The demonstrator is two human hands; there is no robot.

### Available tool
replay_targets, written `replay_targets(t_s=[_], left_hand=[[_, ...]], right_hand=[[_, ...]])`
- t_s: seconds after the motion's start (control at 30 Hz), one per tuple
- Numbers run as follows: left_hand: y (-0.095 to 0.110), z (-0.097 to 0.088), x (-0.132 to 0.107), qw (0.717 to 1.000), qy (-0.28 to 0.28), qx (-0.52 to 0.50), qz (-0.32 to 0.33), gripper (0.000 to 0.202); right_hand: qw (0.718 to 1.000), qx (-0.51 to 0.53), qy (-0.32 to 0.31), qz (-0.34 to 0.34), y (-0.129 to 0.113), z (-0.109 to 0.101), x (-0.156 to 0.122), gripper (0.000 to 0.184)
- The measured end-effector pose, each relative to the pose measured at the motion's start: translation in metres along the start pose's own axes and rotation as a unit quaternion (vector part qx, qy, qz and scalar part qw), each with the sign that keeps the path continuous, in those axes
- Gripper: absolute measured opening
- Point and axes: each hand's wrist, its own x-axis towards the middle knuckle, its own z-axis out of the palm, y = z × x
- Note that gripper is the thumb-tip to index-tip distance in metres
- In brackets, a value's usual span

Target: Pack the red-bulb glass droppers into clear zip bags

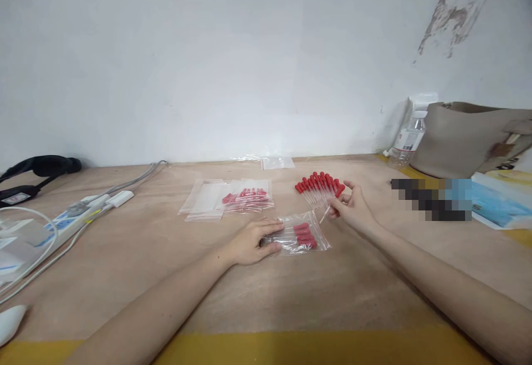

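Observation:
A clear zip bag [286,247] lies flat on the wooden table, with several red-bulbed droppers [305,235] inside. My left hand [253,240] rests over the bag's left end and grips it there, fingers and thumb curved on the plastic. Beyond the bag's right end, my right hand [349,209] pinches one dropper [326,212], its thin tip angled down towards the bag's opening. Next to that hand, more loose droppers [318,182] fan out with their red bulbs away from me. Left of them sits a pile of zip bags [203,199], some with droppers inside.
A power strip [68,221] with cables and black headphones [39,171] lie on the left. At the back right stand a plastic bottle [409,140] and a grey-beige bag [449,138], near a blue packet [499,201]. A small plastic bag [277,163] lies by the wall.

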Motion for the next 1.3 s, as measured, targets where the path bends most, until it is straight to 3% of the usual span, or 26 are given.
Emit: replay_targets(t_s=[0.13,0.3,0.4,0.57,0.63,0.73,0.87,1.1,1.3], left_hand=[[0.001,0.0,0.0,1.0,0.004,0.0,0.0,0.046],[0.004,-0.001,0.0,1.0,0.017,-0.001,0.005,0.049],[0.004,-0.001,0.0,1.0,0.015,0.003,0.004,0.051],[0.003,0.0,-0.001,1.0,0.013,0.005,0.006,0.05],[0.002,0.0,-0.001,1.0,0.012,0.004,0.006,0.051],[0.002,0.0,-0.001,1.0,0.012,0.005,0.002,0.051],[0.002,0.0,0.0,1.0,0.012,0.003,0.001,0.051],[0.005,-0.001,0.0,1.0,0.008,0.005,-0.001,0.05],[0.002,0.001,0.0,1.0,0.011,0.005,0.004,0.049]], right_hand=[[0.996,0.088,0.009,-0.004,0.01,0.011,-0.014,0.063],[0.977,0.196,-0.046,0.072,0.006,0.024,-0.025,0.048],[0.97,0.21,-0.089,0.091,0.002,0.022,-0.03,0.047],[0.966,0.221,-0.104,0.083,0.004,0.015,-0.031,0.042],[0.975,0.186,-0.104,0.068,0.008,0.012,-0.029,0.038],[0.992,0.024,-0.123,-0.007,0.013,0.008,-0.026,0.03],[0.964,-0.16,-0.179,-0.114,0.014,0.006,-0.023,0.021],[0.979,-0.145,-0.141,-0.033,0.011,0.013,-0.016,0.021],[0.949,-0.168,-0.23,-0.137,0.006,0.008,-0.018,0.026]])
